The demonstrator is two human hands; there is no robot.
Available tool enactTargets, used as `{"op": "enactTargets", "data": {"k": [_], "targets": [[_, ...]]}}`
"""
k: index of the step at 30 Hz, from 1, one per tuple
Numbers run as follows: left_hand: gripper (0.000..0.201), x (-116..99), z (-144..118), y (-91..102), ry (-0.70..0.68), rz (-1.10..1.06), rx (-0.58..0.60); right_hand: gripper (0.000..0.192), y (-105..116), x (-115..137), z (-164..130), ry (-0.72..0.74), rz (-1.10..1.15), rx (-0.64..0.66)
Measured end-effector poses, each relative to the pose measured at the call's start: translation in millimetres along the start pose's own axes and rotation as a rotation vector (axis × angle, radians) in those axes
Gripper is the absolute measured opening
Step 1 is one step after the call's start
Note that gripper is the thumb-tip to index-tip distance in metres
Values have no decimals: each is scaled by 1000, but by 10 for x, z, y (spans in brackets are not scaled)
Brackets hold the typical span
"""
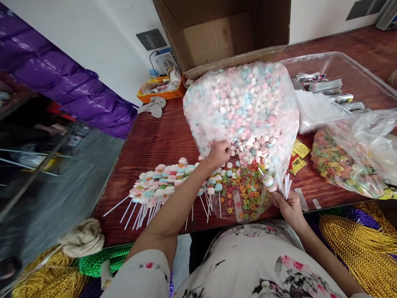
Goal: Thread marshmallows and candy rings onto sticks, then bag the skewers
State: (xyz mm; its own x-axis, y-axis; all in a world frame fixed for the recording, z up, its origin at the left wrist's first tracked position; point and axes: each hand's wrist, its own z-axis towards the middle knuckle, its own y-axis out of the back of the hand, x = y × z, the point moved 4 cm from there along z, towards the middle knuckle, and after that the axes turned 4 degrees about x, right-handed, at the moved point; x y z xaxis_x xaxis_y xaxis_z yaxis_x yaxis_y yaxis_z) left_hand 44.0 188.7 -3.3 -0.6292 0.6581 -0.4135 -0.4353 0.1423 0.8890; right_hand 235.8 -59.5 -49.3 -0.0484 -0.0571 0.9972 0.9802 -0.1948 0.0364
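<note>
My left hand (221, 153) is closed, its fingertips at the pile of pastel button candies (252, 147) spilling from a big clear bag (245, 95). Whether a candy is pinched in it I cannot tell. My right hand (290, 208) grips several white sticks (285, 186). At its fingertips one stick carries a few threaded candies (269, 182). Between the hands lies a clear bag of small ring candies (246, 192) in orange, green and yellow. Left of it, partly behind my left forearm, rest several candy skewers (164, 180), their sticks pointing toward me.
An open cardboard box (214, 41) stands behind the big bag. To the right are a clear plastic tray (356, 68) with sticks and packets, yellow packets (298, 157), and another ring-candy bag (341, 161). An orange tray (161, 96) sits back left. Bead strands (356, 236) hang by the table's front edge.
</note>
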Motion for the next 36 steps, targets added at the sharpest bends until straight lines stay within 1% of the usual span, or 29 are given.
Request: {"op": "enactTargets", "data": {"k": [3,5,8,11,13,16,20,22,24,26,27,29,31,32,34,36], "targets": [[19,-38,28,-150,-94,70,127,38,-59,23,-25,33,-30,42],[16,-74,16,-202,-151,104,208,35,-77,15,-54,22,-39,65],[12,-83,-19,-191,-210,153,310,31,-70,-14,-92,-15,-40,84],[13,-29,-29,-163,-232,248,381,31,-71,-38,-109,-26,-30,94],[18,18,-8,-173,-221,293,398,32,-91,-54,-109,-24,-20,108],[24,66,60,-214,-176,266,361,34,-126,-70,-95,-17,-17,129],[29,65,141,-249,-182,237,345,32,-122,-39,-55,-8,-38,118],[32,41,148,-205,-180,202,322,32,-112,-4,-37,-6,-43,105],[31,-6,108,-96,-126,57,247,33,-114,31,-23,-5,-35,104],[24,-86,-10,62,-11,-236,131,34,-130,63,-11,-9,-33,110],[22,-142,-104,140,61,-423,78,34,-142,84,-4,-9,-38,115],[24,-300,-345,259,204,-805,7,34,-177,152,15,15,-68,127],[28,-492,-616,319,330,-1133,-45,34,-228,260,38,70,-106,157],[30,-584,-742,334,372,-1254,-88,33,-257,325,48,101,-130,174],[35,-726,-954,330,424,-1410,-196,29,-316,448,63,149,-188,208],[36,-801,-1097,293,450,-1477,-313,26,-364,538,65,171,-247,232]]}}
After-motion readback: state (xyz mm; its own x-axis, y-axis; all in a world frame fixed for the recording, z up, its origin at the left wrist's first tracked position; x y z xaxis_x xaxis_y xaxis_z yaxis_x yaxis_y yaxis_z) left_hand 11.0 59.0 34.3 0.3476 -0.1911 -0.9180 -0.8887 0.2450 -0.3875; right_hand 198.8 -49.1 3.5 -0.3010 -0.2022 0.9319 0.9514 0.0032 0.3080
